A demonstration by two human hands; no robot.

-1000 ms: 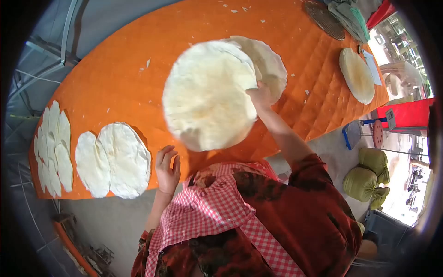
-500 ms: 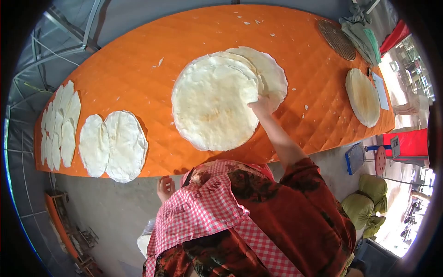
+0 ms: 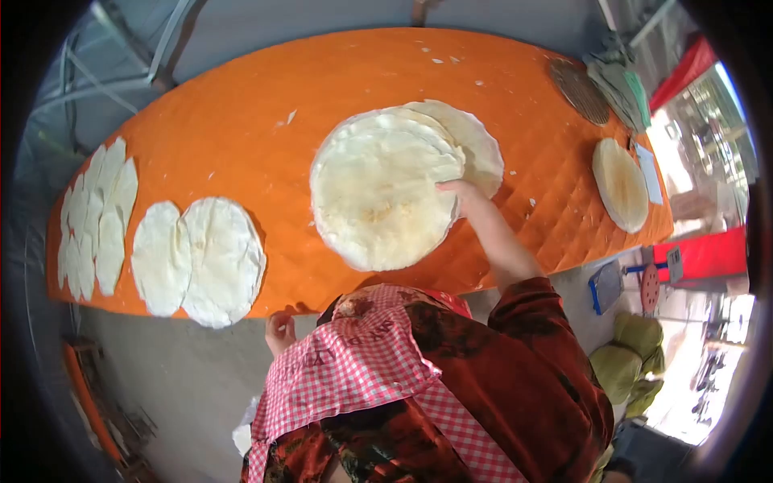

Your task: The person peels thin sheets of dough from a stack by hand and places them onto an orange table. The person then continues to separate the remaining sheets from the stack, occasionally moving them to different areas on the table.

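A stack of large round flatbreads (image 3: 386,177) lies in the middle of the orange quilted cloth. At its right edge my right hand (image 3: 471,200) pinches the rim of the top flatbread, thumb lying over the upper face. Behind that, a lower flatbread (image 3: 483,145) sticks out to the upper right. My left hand (image 3: 280,332) hangs beside the near edge of the table, fingers loosely bent and slightly apart, with nothing visible in them. The closest bread to it is a pair of folded flatbreads (image 3: 221,262) on the left.
Overlapping folded flatbreads (image 3: 97,217) lie at the far left of the orange cloth (image 3: 241,129). To the right are another flatbread (image 3: 620,185), a white paper (image 3: 649,173), a round wire rack (image 3: 580,90) and grey-green cloths (image 3: 620,84). Green sacks (image 3: 620,366) stand on the floor.
The whole view has shifted slightly, with the table appearing lower. My right hand stays at the flatbread's right rim, and my left hand remains by the table edge.
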